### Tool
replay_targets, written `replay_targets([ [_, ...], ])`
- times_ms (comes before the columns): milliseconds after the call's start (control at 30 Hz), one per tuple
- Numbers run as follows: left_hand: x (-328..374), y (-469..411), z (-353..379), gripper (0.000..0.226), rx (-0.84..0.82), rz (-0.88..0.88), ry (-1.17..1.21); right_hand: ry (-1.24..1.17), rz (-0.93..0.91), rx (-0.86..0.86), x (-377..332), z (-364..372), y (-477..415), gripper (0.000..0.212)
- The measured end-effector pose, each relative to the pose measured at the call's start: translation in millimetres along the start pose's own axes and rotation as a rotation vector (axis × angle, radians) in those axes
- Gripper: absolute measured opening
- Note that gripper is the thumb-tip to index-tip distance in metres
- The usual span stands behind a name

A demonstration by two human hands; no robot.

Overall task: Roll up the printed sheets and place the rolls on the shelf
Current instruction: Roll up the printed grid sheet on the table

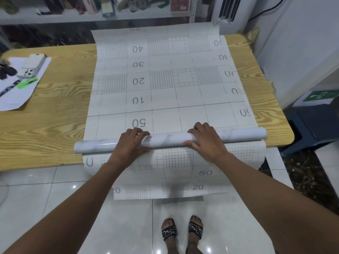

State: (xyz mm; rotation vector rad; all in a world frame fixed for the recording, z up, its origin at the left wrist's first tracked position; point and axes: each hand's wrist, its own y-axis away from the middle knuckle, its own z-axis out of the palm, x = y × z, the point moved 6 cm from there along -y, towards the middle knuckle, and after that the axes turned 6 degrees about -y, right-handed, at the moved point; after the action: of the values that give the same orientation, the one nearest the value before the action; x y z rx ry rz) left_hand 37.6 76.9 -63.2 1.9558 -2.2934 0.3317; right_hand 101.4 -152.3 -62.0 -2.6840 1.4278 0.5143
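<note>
A wide printed sheet (pixel 165 88) with a grey grid and numbers lies face up along the wooden table (pixel 55 107), its near end hanging over the front edge toward the floor. Across it near the table's front edge lies a glossy white marbled roll (pixel 168 139). My left hand (pixel 131 143) grips the roll left of its middle, fingers curled over the top. My right hand (pixel 205 140) grips it right of the middle in the same way. The shelf (pixel 73 17) runs behind the table, blurred.
At the table's left end lie white papers (pixel 23 88), a phone in a clear case (pixel 30 71) and a green marker (pixel 27 83). A dark stool (pixel 311 125) stands right of the table. Tiled floor and my sandalled feet (pixel 181 231) are below.
</note>
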Motion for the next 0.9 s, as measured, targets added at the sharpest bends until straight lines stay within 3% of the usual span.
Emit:
replay_targets([
  [167, -2.5, 0.1, 3.8, 0.056, -0.010, -0.007, -0.023, -0.040, 0.022, -0.014, -0.9, 2.0, -2.2, 0.074],
  [367, -4.3, 2.4, 5.4, 0.059, 0.032, -0.025, 0.009, -0.052, 0.031, -0.023, -0.8, 2.4, -4.1, 0.046],
  [633, -4.0, 2.6, 6.9, 0.058, 0.033, -0.022, -0.010, -0.020, 0.031, -0.028, -2.2, 4.6, -6.8, 0.044],
  [900, -1.6, -1.1, 6.0, 0.055, 0.013, -0.033, -0.057, -0.004, 0.031, 0.002, -4.2, 5.1, -7.3, 0.073],
])
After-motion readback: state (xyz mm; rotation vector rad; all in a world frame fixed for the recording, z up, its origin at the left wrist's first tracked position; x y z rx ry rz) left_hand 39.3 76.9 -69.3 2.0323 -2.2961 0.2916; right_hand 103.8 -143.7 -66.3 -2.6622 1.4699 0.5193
